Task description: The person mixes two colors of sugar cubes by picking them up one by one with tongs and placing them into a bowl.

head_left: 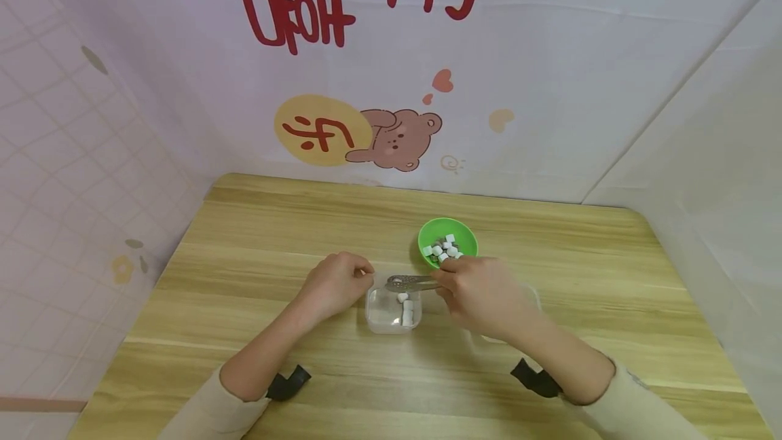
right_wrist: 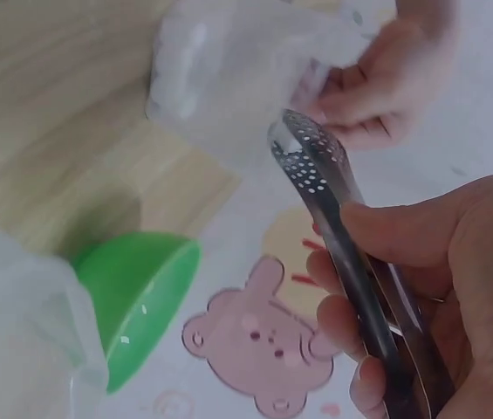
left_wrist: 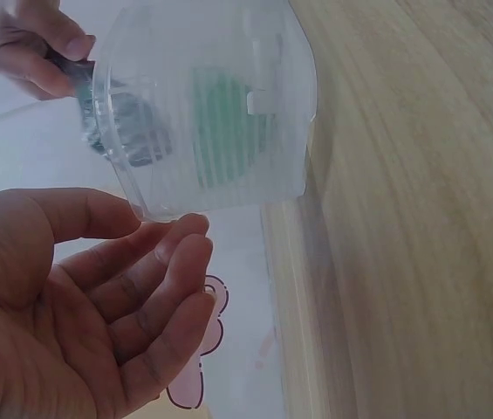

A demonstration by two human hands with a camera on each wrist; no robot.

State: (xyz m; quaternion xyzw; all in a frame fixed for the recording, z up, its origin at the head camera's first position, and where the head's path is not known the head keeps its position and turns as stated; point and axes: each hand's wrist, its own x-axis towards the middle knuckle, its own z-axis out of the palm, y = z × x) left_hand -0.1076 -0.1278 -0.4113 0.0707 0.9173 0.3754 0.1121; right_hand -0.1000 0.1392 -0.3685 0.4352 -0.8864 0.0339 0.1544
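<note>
In the head view my left hand (head_left: 334,284) is at the back left corner of a small clear plastic container (head_left: 380,321). The left wrist view shows that thumb and index finger pinching its rim, the other fingers loosely bent. Several small white blocks (head_left: 408,313) lie along the container's right side. My right hand (head_left: 489,294) grips perforated metal tongs (head_left: 412,282), whose tips are above the container's back edge. Something whitish shows between the tips (right_wrist: 286,140) in the right wrist view. Just behind that hand sits a green bowl (head_left: 430,231) with more white blocks and some darker bits.
A second clear container (head_left: 533,294) stands to the right, partly hidden under my right forearm. Black straps (head_left: 288,383) lie by both wrists. The wooden table (head_left: 293,216) ends at a printed white backdrop (head_left: 519,53), with further sheets at both sides.
</note>
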